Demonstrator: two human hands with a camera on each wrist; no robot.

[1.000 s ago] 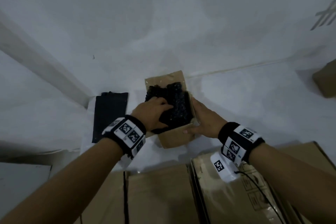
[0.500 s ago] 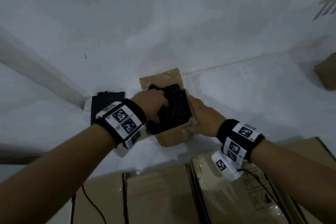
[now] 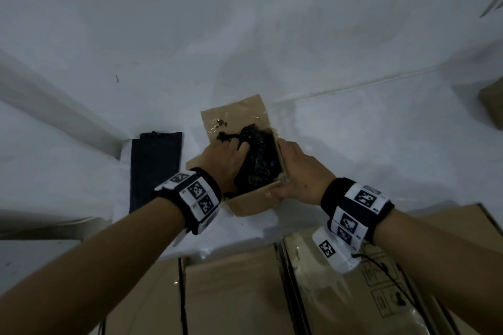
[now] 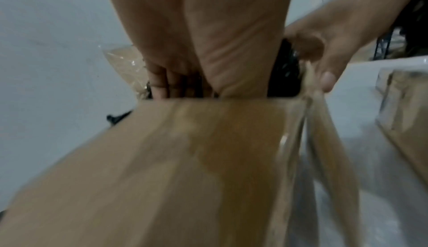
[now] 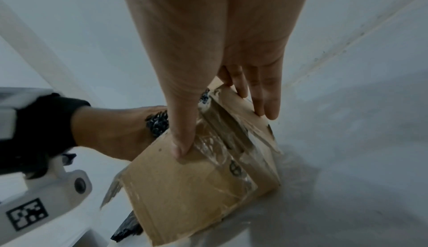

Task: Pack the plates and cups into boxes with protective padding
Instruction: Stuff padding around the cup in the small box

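While the right hand (image 3: 295,168) clasps the small cardboard box's (image 3: 254,200) side, thumb on its near face, the left hand (image 3: 227,162) reaches inside, fingers curled into black bubble padding (image 3: 261,160) beneath them.

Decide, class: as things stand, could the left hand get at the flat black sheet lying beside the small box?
Probably yes. The black sheet lies uncovered just left of the left hand, but that hand is busy in the box padding.

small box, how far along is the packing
Done: black padding is in the small box. In hand: the left hand presses it down while the right hand steadies the box's side. Left: no plates or cups in view, flaps open.
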